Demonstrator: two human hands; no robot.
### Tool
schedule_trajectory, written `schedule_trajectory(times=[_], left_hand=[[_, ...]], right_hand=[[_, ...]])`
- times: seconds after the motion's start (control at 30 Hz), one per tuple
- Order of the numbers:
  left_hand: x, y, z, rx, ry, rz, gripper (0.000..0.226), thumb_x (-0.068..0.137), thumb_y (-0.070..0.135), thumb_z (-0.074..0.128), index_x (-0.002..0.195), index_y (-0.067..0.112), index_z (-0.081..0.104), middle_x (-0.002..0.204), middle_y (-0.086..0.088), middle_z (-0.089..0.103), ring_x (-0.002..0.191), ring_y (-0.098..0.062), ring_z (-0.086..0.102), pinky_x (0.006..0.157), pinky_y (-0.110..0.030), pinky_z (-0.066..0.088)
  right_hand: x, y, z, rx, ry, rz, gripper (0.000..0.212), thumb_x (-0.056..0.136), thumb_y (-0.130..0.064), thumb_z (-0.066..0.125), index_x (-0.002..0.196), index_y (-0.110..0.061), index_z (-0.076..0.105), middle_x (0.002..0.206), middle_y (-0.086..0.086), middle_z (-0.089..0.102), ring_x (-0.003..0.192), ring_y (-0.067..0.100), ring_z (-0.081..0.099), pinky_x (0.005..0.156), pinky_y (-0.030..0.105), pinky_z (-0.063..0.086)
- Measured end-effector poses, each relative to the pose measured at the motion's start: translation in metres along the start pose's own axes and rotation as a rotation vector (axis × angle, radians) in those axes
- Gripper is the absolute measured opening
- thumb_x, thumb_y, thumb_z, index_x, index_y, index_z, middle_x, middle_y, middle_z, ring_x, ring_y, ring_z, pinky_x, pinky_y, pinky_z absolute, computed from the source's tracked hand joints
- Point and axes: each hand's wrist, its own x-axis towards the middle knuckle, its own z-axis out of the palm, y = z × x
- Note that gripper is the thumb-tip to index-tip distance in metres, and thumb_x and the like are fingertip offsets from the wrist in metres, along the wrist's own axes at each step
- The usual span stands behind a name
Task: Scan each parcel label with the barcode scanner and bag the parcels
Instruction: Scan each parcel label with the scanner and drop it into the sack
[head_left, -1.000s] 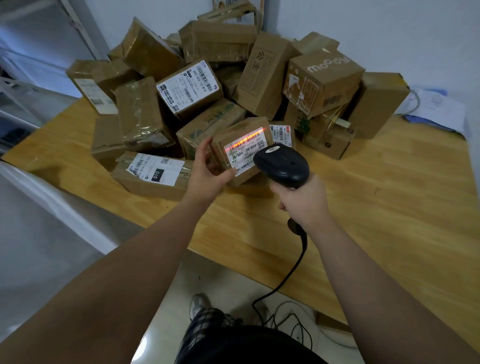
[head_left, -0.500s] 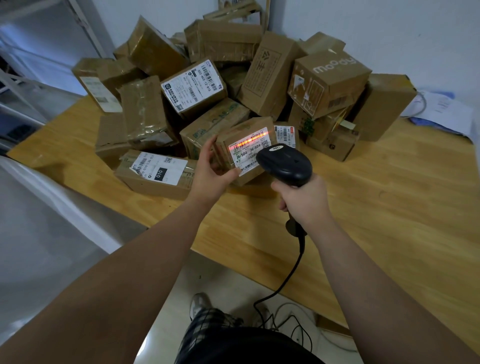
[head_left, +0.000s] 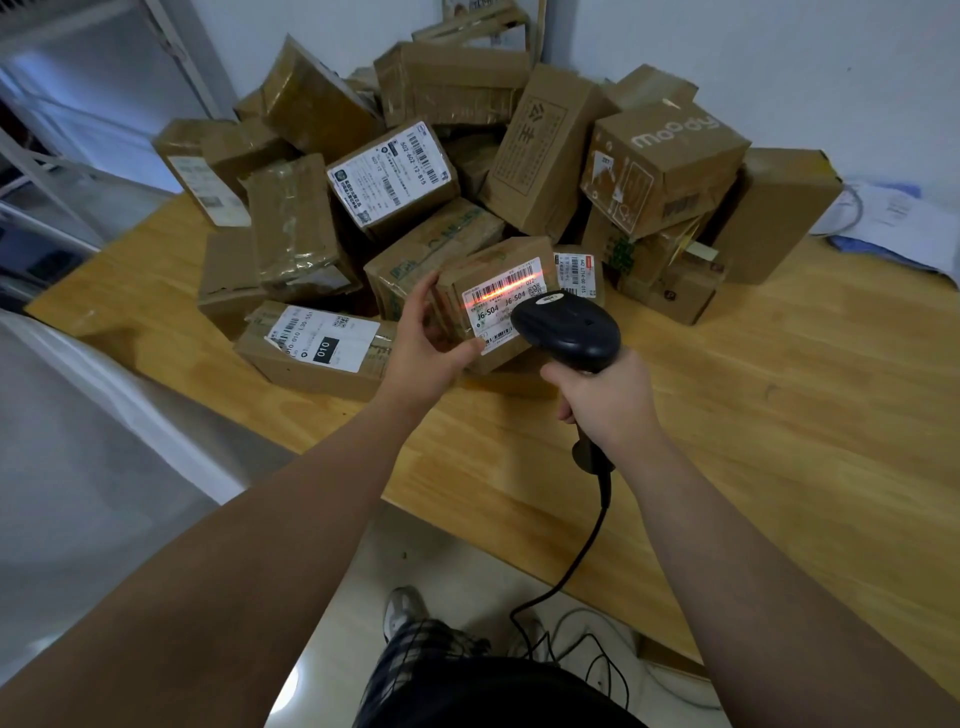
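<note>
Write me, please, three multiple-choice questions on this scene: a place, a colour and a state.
1. The red scan line falls where on the label of the held parcel? A upper barcode; B bottom edge; C off it.
2. The scanner is: A white; B black; C yellow.
3. The right grip: A lies open; B holds the scanner's handle; C is curled, empty.
1 A, it glows across the barcode; 2 B, black casing; 3 B, it wraps the handle.

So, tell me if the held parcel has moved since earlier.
No. The parcel in the left hand still sits just right of the 010-labelled box.
</note>
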Motion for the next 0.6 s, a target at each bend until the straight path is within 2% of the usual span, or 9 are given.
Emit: schedule_trajectory(times=[0.13, 0.23, 0.33, 0.43, 0.6], left_hand=[[0.003, 0.003, -0.002, 0.048, -0.015, 0.030, 0.087, 0.079, 0.010, 0.077, 0.147, 0.032, 0.027, 0.138, 0.005, 0.045, 0.125, -0.012, 0.049, 0.102, -0.040, 0.049], [0.011, 0.013, -0.002, 0.107, -0.039, 0.090, 0.085, 0.079, 0.009, 0.077, 0.145, 0.035, 0.030, 0.138, 0.008, 0.043, 0.127, -0.011, 0.047, 0.104, -0.040, 0.047], [0.026, 0.029, -0.003, 0.155, -0.035, 0.134, 0.085, 0.078, 0.011, 0.078, 0.143, 0.039, 0.030, 0.141, 0.008, 0.042, 0.128, -0.012, 0.047, 0.104, -0.040, 0.047], [0.043, 0.056, -0.001, 0.155, -0.031, 0.192, 0.085, 0.078, 0.012, 0.078, 0.141, 0.043, 0.029, 0.142, 0.008, 0.041, 0.128, -0.011, 0.047, 0.102, -0.042, 0.048], [0.062, 0.102, 0.003, 0.161, -0.044, 0.288, 0.084, 0.080, 0.005, 0.075, 0.144, 0.035, 0.030, 0.136, 0.009, 0.043, 0.125, -0.012, 0.049, 0.098, -0.038, 0.052]], right_hand=[[0.004, -0.006, -0.004, -0.054, -0.054, 0.017, 0.010, 0.081, -0.020, 0.071, 0.080, -0.011, 0.067, 0.058, 0.000, 0.063, 0.046, 0.008, 0.060, 0.055, 0.023, 0.048], [0.015, -0.027, -0.019, -0.112, -0.031, 0.002, 0.010, 0.079, -0.022, 0.072, 0.080, -0.012, 0.067, 0.060, 0.002, 0.064, 0.047, 0.012, 0.062, 0.056, 0.029, 0.050], [0.023, -0.056, -0.042, -0.149, -0.010, -0.044, 0.011, 0.078, -0.021, 0.072, 0.075, -0.012, 0.068, 0.053, 0.003, 0.064, 0.045, 0.014, 0.061, 0.056, 0.029, 0.052], [0.023, -0.078, -0.063, -0.133, -0.003, -0.098, 0.015, 0.079, -0.022, 0.072, 0.084, -0.008, 0.067, 0.058, 0.006, 0.064, 0.046, 0.015, 0.061, 0.055, 0.029, 0.051], [0.014, -0.104, -0.085, -0.079, 0.039, -0.154, 0.012, 0.081, -0.018, 0.070, 0.085, -0.007, 0.067, 0.055, 0.004, 0.062, 0.047, 0.015, 0.059, 0.056, 0.029, 0.052]])
